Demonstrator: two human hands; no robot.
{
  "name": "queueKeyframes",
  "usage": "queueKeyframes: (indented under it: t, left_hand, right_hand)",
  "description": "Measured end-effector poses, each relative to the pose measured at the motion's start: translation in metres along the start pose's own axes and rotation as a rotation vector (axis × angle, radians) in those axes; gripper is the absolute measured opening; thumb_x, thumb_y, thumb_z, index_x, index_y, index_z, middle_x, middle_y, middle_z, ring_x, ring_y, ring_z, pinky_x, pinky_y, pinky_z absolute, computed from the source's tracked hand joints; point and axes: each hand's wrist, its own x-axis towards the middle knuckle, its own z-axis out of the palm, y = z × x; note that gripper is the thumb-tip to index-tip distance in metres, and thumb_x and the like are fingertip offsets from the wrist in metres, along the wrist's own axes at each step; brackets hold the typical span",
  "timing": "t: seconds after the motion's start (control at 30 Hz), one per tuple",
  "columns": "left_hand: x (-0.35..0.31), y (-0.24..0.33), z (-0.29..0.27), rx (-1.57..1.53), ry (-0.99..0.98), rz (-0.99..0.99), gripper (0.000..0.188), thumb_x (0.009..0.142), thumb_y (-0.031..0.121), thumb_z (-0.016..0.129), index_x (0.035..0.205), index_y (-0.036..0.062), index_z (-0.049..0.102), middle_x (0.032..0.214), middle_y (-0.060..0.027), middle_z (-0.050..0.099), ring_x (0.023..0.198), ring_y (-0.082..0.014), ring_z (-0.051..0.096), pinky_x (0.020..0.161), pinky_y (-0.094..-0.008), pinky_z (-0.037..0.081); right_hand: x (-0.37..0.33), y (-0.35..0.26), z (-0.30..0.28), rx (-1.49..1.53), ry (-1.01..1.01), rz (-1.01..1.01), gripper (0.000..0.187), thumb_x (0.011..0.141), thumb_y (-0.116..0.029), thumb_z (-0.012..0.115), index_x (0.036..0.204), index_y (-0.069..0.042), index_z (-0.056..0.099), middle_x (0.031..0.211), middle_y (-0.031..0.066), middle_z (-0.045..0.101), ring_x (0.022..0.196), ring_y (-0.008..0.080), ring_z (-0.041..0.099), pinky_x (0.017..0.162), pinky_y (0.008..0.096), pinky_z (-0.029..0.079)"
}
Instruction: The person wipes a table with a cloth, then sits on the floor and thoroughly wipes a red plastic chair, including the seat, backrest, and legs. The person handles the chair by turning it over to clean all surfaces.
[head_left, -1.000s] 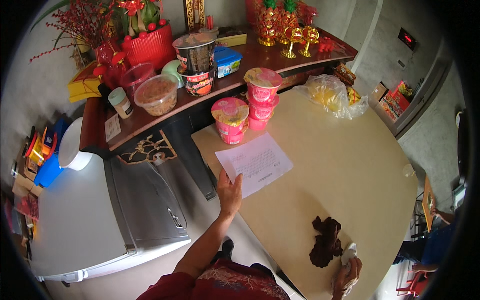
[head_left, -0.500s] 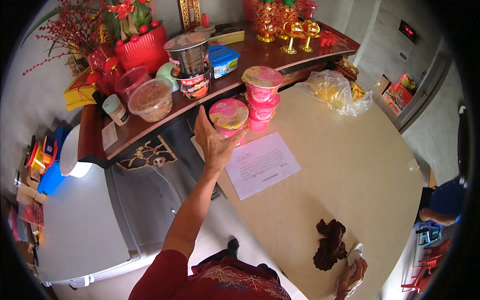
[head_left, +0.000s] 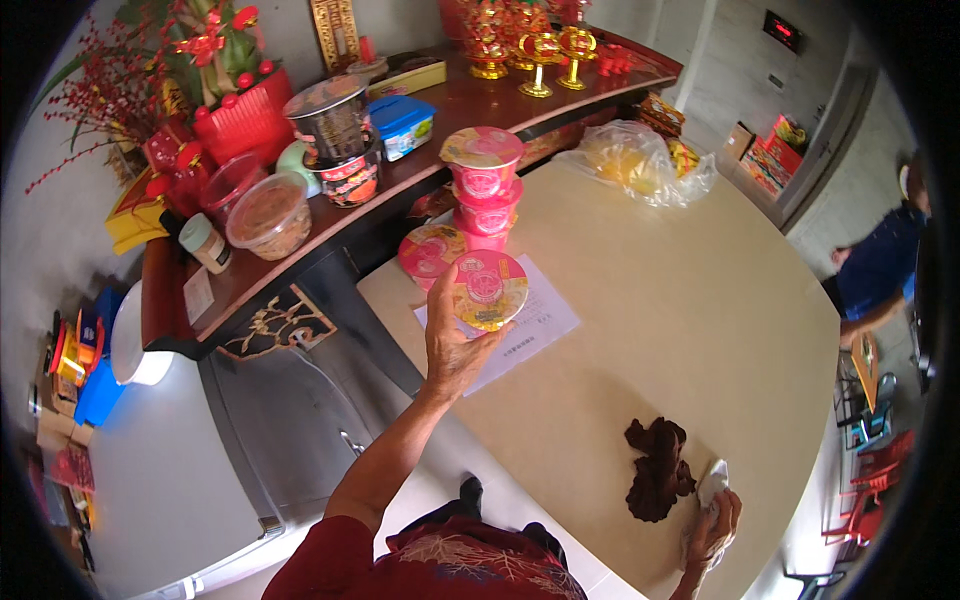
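Near the centre of the frame, the left hand (head_left: 455, 345) grasps a pink instant-noodle cup (head_left: 490, 288) around its side, fingers along the left and thumb at the lower right, with the pink-and-yellow lid facing the camera. The cup overlaps a printed sheet of paper (head_left: 548, 318) on the beige tabletop (head_left: 640, 320); whether its base touches the sheet cannot be told. Just behind, up and to the left, stands another pink cup (head_left: 430, 248), partly hidden, beside a stack of pink cups (head_left: 483, 180). At the lower right, the right hand (head_left: 716, 528) is closed around a crumpled white cloth (head_left: 714, 482) at the table, near a bunched dark brown item (head_left: 658, 472) whose material is unclear. A clear plastic bag (head_left: 640, 165) with yellow contents lies toward the upper right of the tabletop. At the upper left, a dark red wooden shelf (head_left: 233, 303) bears two stacked black noodle cups (head_left: 345, 178), a clear tub (head_left: 270, 218) and a blue-lidded container (head_left: 402, 125). A person in dark blue (head_left: 882, 255) appears at the right edge.
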Motion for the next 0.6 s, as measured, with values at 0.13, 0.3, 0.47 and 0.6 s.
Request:
queueKeyframes:
  t: [0.13, 0.3, 0.47, 0.6]
  left_hand:
    - [-0.009, -0.023, 0.028, -0.086, -0.019, -0.013, 0.087, 0.065, 0.006, 0.081, 0.137, 0.0041, 0.033, 0.129, -0.0133, 0.044, 0.120, -0.0240, 0.043, 0.102, -0.0368, 0.035]
    - [-0.013, -0.041, 0.030, 0.035, -0.091, -0.040, 0.093, 0.068, 0.008, 0.080, 0.142, 0.0062, 0.025, 0.138, -0.0144, 0.035, 0.126, -0.0266, 0.035, 0.106, -0.0393, 0.030]
    - [-0.040, 0.025, 0.037, 0.319, 0.056, 0.082, 0.089, 0.069, 0.012, 0.078, 0.142, 0.0067, 0.026, 0.140, -0.0174, 0.029, 0.130, -0.0343, 0.026, 0.106, -0.0458, 0.024]
    - [-0.078, 0.044, 0.038, 0.259, -0.228, 0.211, 0.076, 0.070, 0.008, 0.072, 0.136, 0.0045, 0.034, 0.135, -0.0163, 0.036, 0.126, -0.0332, 0.031, 0.105, -0.0452, 0.025]
  right_hand:
    - [0.004, -0.017, -0.009, -0.035, -0.021, 0.116, 0.032, 0.073, -0.014, 0.052, 0.103, -0.002, 0.059, 0.114, 0.0178, 0.055, 0.102, 0.0371, 0.055, 0.089, 0.0417, 0.044]
    - [0.016, -0.023, -0.013, -0.033, -0.007, 0.192, 0.031, 0.070, -0.009, 0.058, 0.100, -0.006, 0.063, 0.116, 0.0129, 0.056, 0.103, 0.0349, 0.055, 0.086, 0.0408, 0.047]
    - [0.002, 0.001, -0.009, -0.072, 0.047, 0.227, 0.028, 0.074, -0.009, 0.059, 0.102, -0.009, 0.063, 0.116, 0.0096, 0.056, 0.103, 0.0322, 0.054, 0.084, 0.0411, 0.047]
    - [0.014, -0.002, 0.002, -0.218, 0.114, 0.284, 0.027, 0.079, -0.012, 0.058, 0.106, -0.012, 0.062, 0.121, 0.0066, 0.052, 0.104, 0.0313, 0.050, 0.086, 0.0419, 0.045]
